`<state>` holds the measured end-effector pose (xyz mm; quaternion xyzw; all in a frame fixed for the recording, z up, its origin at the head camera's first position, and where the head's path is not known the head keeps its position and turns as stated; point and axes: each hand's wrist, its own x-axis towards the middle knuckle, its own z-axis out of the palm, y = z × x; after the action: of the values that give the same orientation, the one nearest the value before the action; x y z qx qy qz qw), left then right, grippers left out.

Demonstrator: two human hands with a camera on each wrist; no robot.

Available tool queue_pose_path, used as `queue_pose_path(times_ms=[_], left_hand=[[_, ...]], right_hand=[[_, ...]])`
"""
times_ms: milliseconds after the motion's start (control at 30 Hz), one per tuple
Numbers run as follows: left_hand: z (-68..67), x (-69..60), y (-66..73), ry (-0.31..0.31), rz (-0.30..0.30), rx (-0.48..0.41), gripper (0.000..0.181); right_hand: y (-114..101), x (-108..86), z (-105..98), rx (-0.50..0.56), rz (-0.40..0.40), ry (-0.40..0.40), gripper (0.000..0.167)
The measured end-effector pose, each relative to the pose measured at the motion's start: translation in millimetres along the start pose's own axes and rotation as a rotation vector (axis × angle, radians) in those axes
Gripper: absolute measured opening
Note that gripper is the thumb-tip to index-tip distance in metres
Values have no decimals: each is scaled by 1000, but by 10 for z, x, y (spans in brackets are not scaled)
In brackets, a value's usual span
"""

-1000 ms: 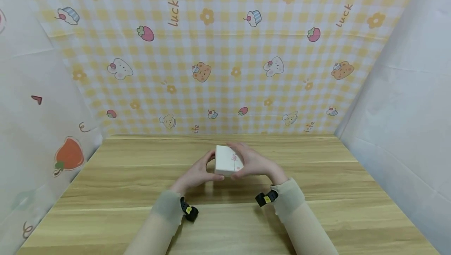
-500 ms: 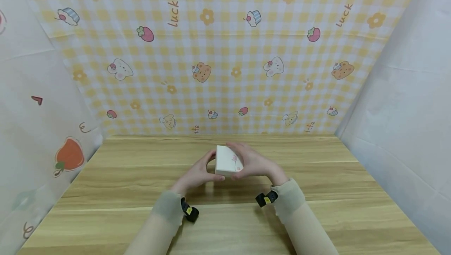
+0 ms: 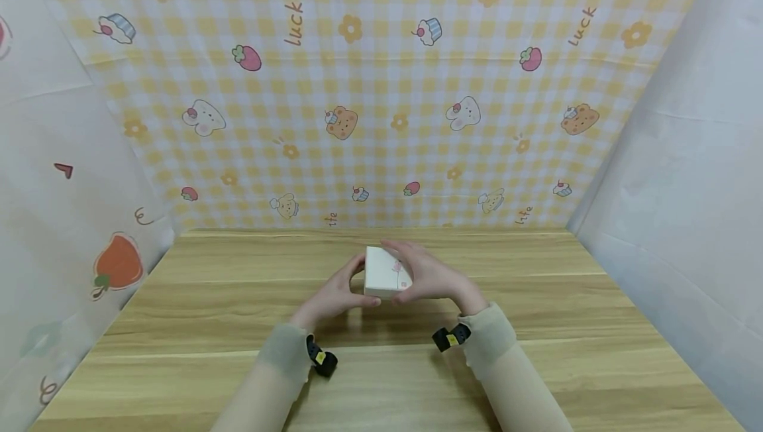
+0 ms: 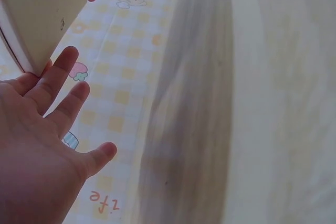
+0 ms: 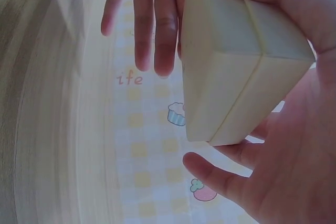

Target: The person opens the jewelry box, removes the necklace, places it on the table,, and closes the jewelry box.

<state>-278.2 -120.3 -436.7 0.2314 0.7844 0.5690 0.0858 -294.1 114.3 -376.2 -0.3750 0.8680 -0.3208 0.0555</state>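
A small white box [image 3: 381, 271] with a pink flower printed on its top is held between both hands above the wooden table, its shadow below. My left hand [image 3: 334, 294] grips its left side with thumb and fingers. On the right side my right hand [image 3: 434, 275] grips it, covering part of the top. A seam runs around the box [image 5: 247, 77] in the right wrist view, where the right hand [image 5: 299, 145] holds it by thumb and fingers. Several fingers of the left hand [image 4: 42, 140] spread out beside the box [image 4: 47, 14].
The wooden table [image 3: 381, 385] spreads under both forearms. A yellow checked cloth [image 3: 381, 87] stands behind it, with white cloths at the left [image 3: 36, 120] and right [image 3: 691, 154]. Black bands with small devices sit at both wrists.
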Motion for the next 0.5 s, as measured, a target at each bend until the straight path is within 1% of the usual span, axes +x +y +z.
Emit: queue_pose_path(times_ms=[267,500], left_hand=[[0,-2,3,-1,-6,14,89],[5,7,6,-3,-1,-9,88]], right_hand=[[-4,7,7,-5,-4,22,105],[-11,8,4,-6,-7,28,104]])
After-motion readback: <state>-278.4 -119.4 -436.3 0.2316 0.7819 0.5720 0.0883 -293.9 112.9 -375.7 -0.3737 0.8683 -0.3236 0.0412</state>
